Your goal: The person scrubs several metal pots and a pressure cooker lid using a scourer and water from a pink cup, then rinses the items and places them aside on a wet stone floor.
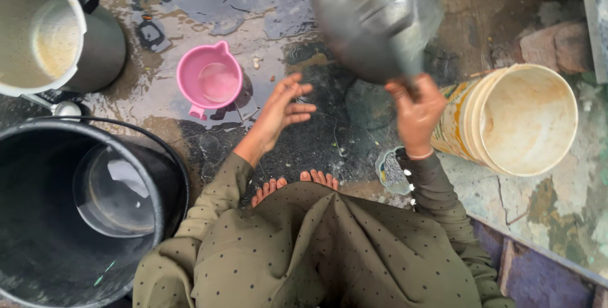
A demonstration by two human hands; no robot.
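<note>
Pan [373,19], dark and blurred, hangs tilted above the wet floor [253,4], its handle running down into the right hand [415,115], which grips it tight. Left hand [285,108] is spread wide and empty, just left of the pan, nearer the pink mug [212,80].
</note>
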